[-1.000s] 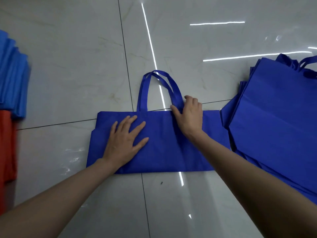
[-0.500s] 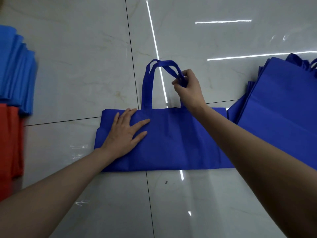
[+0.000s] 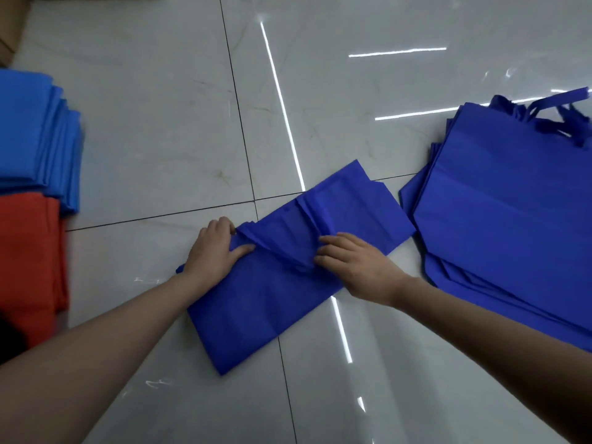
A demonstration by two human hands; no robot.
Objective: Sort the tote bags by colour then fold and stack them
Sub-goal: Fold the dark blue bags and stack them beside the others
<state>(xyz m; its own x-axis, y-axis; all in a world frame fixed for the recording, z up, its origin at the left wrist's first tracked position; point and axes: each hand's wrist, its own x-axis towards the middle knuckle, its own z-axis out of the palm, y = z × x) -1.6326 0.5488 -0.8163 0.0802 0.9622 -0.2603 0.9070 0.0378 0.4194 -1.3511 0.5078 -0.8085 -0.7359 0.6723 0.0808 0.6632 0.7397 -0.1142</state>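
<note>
Bag (image 3: 272, 315), dark blue, lies slantwise on the floor (image 3: 153, 129) right in front of me. Its near corner points toward me and its far end runs up to the right. It is partly folded, and a creased fold (image 3: 288, 248) stands bunched across its middle, between my hands.

My left hand (image 3: 217, 248) grips the bag's left edge. The fingers (image 3: 224, 224) are curled together over the far side of that edge, and the thumb lies out flat on top of the cloth, pointing at the fold. My right hand (image 3: 355, 264) is on the other side of the fold and pinches it. The fingers (image 3: 336, 241) are bent close together on top, with the thumb tucked under the loose layers. Both forearms reach in from the bottom corners.

To the right is the pile (image 3: 499, 219) of unfolded dark-blue bags, laid flat one on another, their handles (image 3: 563, 113) tangled at the far end. The far corner of my bag comes just beside that pile; I cannot tell whether they touch.

At the left edge, well apart from my bag, is a light-blue stack (image 3: 32, 139) of folded bags. A red stack (image 3: 25, 251) sits just beside it on the near side. A bit of cardboard (image 3: 9, 27) shows in the far left corner.
</note>
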